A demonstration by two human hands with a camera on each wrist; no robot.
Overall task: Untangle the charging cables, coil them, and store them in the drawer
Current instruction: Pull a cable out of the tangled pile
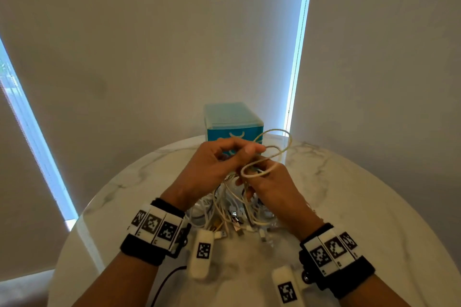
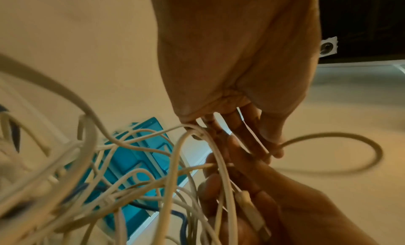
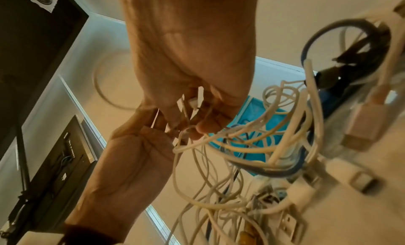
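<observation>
- Head view: both hands are up over a round white counter [image 1: 361, 197]. The left hand [image 1: 212, 164] has its fingers curled and pinches a thin white cable [image 1: 272, 154] that makes loops in the air. The right hand [image 1: 272, 187] is just beside it, and its curled fingers hold the same cable lower down. A messy pile of cables [image 1: 232, 217] lies on the counter under the hands. A blue drawer box [image 1: 233, 119] stands behind the hands, at the far edge of the counter.
- Left wrist view: the left hand [image 2: 236, 67] pinches a cable with its fingertips, and one loop [image 2: 350, 151] sticks out to the side. The right hand [image 2: 274, 205] is below it with cables lying across its fingers. The blue box [image 2: 131, 162] shows behind the tangle.
- Right wrist view: the right hand [image 3: 188, 58] pinches thin white cables. The left hand [image 3: 131, 162] touches it. More cables [image 3: 274, 144] hang beside them.
</observation>
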